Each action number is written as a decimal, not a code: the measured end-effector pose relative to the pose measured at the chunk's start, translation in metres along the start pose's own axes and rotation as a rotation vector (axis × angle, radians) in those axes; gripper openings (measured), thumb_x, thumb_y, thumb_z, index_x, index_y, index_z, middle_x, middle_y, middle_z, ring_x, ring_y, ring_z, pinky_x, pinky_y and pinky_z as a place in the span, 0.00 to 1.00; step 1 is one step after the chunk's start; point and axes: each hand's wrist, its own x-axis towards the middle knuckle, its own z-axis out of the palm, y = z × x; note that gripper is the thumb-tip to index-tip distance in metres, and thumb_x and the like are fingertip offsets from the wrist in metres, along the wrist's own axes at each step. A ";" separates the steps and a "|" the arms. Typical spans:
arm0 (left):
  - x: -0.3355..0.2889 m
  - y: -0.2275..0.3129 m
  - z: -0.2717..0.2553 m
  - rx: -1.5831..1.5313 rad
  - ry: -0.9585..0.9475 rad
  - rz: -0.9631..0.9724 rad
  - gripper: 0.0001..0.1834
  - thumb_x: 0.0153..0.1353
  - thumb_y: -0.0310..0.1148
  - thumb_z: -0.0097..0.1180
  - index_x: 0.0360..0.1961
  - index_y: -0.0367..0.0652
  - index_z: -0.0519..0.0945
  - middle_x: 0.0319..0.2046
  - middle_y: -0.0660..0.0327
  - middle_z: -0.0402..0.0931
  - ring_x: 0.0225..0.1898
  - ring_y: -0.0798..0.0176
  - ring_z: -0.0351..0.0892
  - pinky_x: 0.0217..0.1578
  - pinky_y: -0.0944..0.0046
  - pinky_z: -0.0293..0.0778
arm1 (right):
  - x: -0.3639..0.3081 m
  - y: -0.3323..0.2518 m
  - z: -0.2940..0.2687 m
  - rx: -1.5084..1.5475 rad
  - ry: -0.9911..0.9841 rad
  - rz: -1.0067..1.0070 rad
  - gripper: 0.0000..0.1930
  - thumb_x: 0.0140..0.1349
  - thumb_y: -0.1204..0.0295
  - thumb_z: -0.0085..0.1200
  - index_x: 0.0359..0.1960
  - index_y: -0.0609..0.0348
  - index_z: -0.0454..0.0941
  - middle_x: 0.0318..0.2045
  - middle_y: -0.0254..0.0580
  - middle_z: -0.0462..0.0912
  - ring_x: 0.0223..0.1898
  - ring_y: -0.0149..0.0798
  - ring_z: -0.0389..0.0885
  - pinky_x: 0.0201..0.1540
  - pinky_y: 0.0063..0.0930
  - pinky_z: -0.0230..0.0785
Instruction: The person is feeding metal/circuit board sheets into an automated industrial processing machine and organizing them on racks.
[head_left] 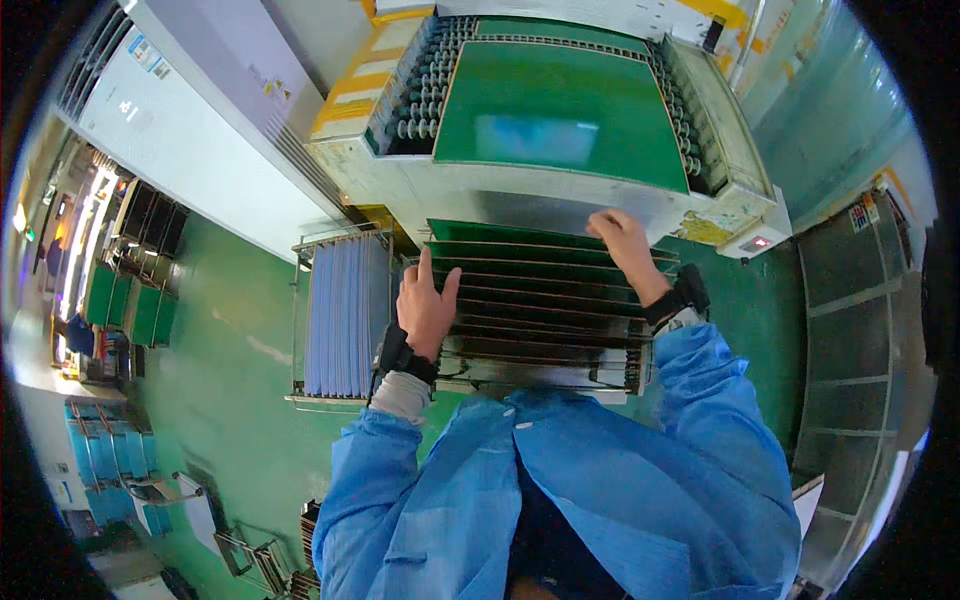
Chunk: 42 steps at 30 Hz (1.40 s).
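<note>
Panels [515, 233], thin and green to dark, stand on edge in a row in a rack [633, 372], directly before the wearer's body. Rearmost one shows its green face; the others show mainly pale edges.

Left hand [427, 308]: over the row's left end, fingers extended, thumb spread wide, grasping nothing. Contact with the edges below: cannot tell.

Right hand [622, 242]: over the row's rear right part, fingers bent; cannot tell whether they pinch anything. Dark band on each wrist, blue coat [620, 470] sleeves above.

Just left of the row, a wire rack [298, 330] of upright blue sheets [345, 320]. Beyond the panels, a roller machine [420, 180] bearing a large, glossy green board [570, 100] lying flat. White cabinet [200, 130] at upper left; grey mesh frame [848, 350] far right. Floor [235, 330] green.
</note>
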 end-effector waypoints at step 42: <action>-0.013 0.011 -0.001 0.035 -0.085 0.048 0.35 0.62 0.52 0.52 0.64 0.43 0.63 0.53 0.40 0.66 0.54 0.40 0.68 0.52 0.50 0.66 | -0.087 0.001 -0.011 -0.732 0.276 -0.290 0.24 0.59 0.61 0.53 0.56 0.56 0.71 0.58 0.46 0.69 0.62 0.51 0.62 0.64 0.47 0.50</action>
